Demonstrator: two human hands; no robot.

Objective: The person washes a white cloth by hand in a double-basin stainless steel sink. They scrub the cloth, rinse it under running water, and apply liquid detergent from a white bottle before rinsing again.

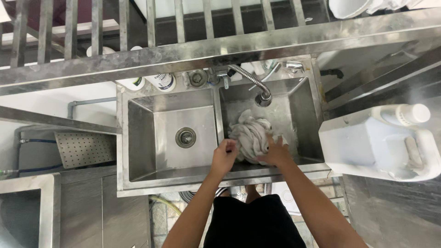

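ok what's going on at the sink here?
A person stands at a steel double sink with both hands in the right basin. The left hand and right hand grip a bunched pale cloth lying under the flexible spray faucet. No running water is visible. The left basin holds nothing but its drain. A white jug sits on the counter to the right.

Both hands, the left hand [223, 157] and right hand [275, 154], grip a wet grey mop head [250, 133] bunched in the right basin of a steel double sink [171, 110] under a flexible faucet [262, 97].
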